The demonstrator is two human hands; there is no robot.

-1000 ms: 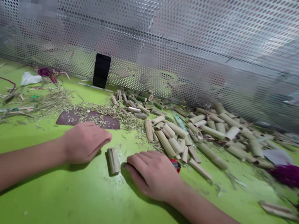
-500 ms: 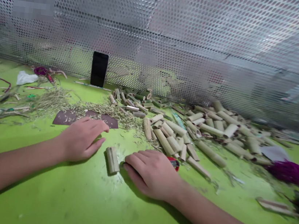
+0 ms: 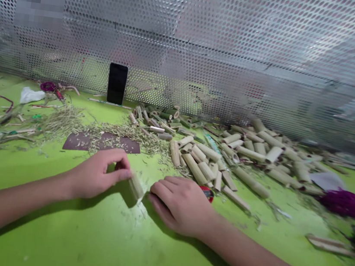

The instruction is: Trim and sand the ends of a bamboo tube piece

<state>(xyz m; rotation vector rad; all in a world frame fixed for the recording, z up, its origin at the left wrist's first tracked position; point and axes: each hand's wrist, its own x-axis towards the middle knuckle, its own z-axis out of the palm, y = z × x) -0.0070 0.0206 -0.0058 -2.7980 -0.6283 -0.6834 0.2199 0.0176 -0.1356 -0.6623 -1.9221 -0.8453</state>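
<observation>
The green bench [image 3: 53, 232] holds a big pile of bamboo pieces [image 3: 213, 157] below a metal wall with holes [image 3: 242, 41]. The left hand [image 3: 96, 174] grips a short bamboo tube [image 3: 136, 186]; the right hand [image 3: 181, 205] lies open beside it.

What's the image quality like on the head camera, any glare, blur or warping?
In the head view, the perforated metal screen glares and bows towards the edges, a pixelated patch blurs its upper left, the right corners darken, and the left hand casts a dark shadow on the green tabletop beside the bamboo tube, whose end looks soft.
</observation>
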